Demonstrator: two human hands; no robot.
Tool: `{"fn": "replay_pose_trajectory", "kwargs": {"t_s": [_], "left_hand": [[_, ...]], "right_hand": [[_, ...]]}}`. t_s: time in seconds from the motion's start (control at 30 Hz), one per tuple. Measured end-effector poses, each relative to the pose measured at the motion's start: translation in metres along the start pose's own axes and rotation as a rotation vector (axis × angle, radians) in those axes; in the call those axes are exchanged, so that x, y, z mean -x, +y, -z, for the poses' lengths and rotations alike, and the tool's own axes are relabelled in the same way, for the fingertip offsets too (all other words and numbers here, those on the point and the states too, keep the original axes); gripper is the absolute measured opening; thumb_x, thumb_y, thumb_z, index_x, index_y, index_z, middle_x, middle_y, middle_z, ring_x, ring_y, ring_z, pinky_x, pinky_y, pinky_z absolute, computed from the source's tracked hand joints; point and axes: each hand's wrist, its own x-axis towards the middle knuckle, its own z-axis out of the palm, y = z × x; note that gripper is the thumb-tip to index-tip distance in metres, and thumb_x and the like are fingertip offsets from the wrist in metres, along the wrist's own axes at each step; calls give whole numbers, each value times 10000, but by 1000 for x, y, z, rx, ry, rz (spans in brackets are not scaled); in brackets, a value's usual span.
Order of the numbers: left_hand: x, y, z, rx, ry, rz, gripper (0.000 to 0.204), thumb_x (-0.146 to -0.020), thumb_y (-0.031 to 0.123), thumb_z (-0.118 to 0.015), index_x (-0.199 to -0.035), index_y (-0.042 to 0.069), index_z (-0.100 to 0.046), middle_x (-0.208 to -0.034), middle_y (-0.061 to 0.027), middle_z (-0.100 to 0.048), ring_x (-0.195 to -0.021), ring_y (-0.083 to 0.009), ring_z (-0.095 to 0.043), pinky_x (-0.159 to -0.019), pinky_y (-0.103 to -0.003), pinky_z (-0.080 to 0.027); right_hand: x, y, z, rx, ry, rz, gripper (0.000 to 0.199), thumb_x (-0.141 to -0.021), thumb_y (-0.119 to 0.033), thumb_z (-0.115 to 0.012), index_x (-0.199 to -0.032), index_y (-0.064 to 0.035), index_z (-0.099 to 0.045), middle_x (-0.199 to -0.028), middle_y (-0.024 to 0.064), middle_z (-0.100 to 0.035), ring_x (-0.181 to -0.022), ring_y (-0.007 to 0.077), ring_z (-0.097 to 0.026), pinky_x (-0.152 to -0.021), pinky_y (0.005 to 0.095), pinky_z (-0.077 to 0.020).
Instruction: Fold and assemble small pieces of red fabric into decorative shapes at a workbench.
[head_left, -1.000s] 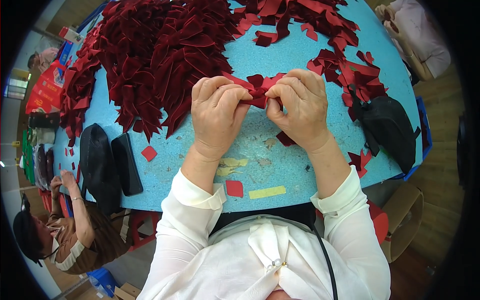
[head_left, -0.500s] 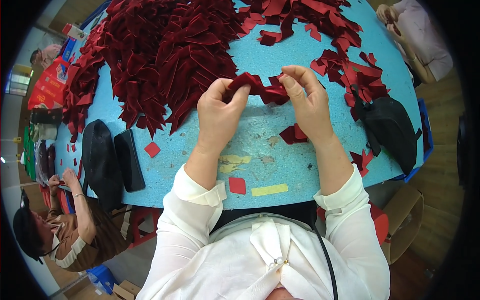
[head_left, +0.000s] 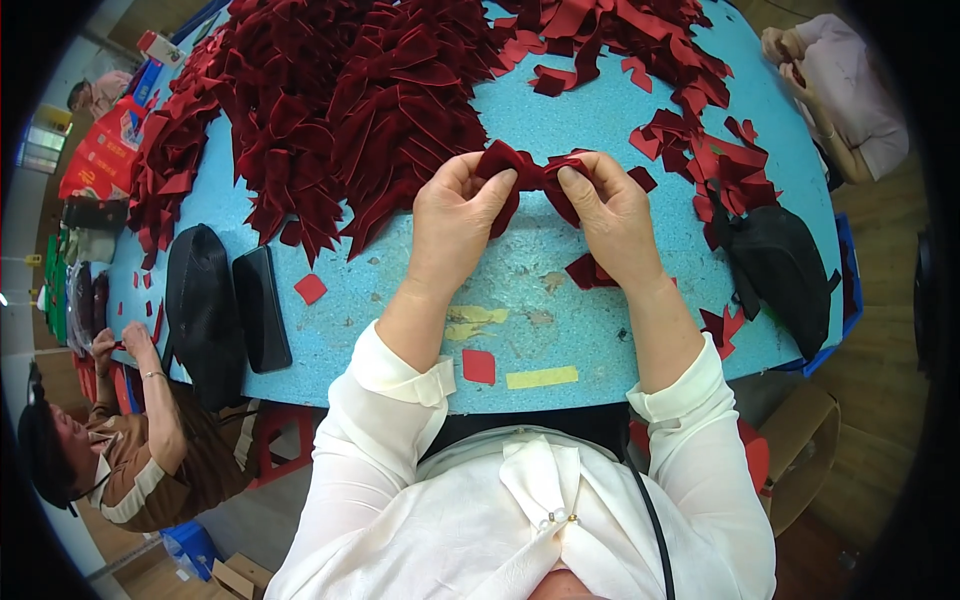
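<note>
A dark red velvet bow (head_left: 532, 176) is stretched between my two hands above the blue table. My left hand (head_left: 452, 215) pinches its left loop between thumb and fingers, and my right hand (head_left: 615, 215) does the same with the right loop. The bow's narrow middle shows between them, with a tail hanging below each side. Beyond my left hand lies a large heap of similar velvet bows (head_left: 400, 100). Just left of my right wrist, a dark red fabric piece (head_left: 588, 271) rests on the tabletop, partly hidden by that wrist.
Loose red strips (head_left: 700, 150) spread over the far right of the blue table (head_left: 390, 345). A black bag (head_left: 780, 265) sits at right; a black pouch (head_left: 203, 310) and a phone (head_left: 262, 310) lie at left. Co-workers sit at left (head_left: 150, 440) and far right (head_left: 850, 90).
The velvet ribbon, bunched and twisted before, now shows as a spread bow. My hands have come closer together, with the right fingers folded down onto its loop.
</note>
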Motion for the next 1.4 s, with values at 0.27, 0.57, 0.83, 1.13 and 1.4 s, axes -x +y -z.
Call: {"fn": "replay_pose_trajectory", "kwargs": {"t_s": [0.27,0.57,0.83,1.13,1.4], "left_hand": [[3,-18,-8,-213,85,-80,198,-959,190,-597,-998,-4,-592,-720,-54,-627,-627,-121,-570,-558,-292,-447],[-3,-25,-18,-121,169,-263,207,-965,200,-594,-994,-5,-592,-791,-45,-649,-679,-118,-564,-615,-285,-464],[-1,-14,-22,510,66,51,172,-972,235,-596,-984,69,-636,-849,25,-652,-712,-27,-545,-604,-202,-438],[0,-10,-22,434,56,260,190,-977,281,-579,-958,98,-623,-767,57,-608,-554,-18,-441,-456,-198,-326],[0,-15,-20,586,-1,301,195,-979,286,-575,-965,96,-618,-747,63,-592,-541,-18,-430,-453,-199,-319]], "right_hand": [[4,6,-28,186,146,147,254,-1002,-262,-533,-950,-16,-570,-812,-7,-572,-729,75,-468,-635,250,-408],[0,2,-34,-113,162,-79,282,-1011,-289,-519,-846,-62,-556,-735,-56,-483,-681,50,-367,-601,235,-341],[0,7,-36,-497,143,-99,257,-984,-248,-569,-1095,-37,-665,-975,-1,-668,-902,56,-573,-821,219,-459],[0,-3,-32,-851,121,-394,233,-938,-323,-633,-1036,-117,-682,-909,-52,-663,-771,16,-533,-638,202,-385],[-3,4,-29,-821,92,-497,219,-926,-339,-645,-1029,-149,-678,-891,-71,-647,-728,42,-503,-619,208,-378]]}}
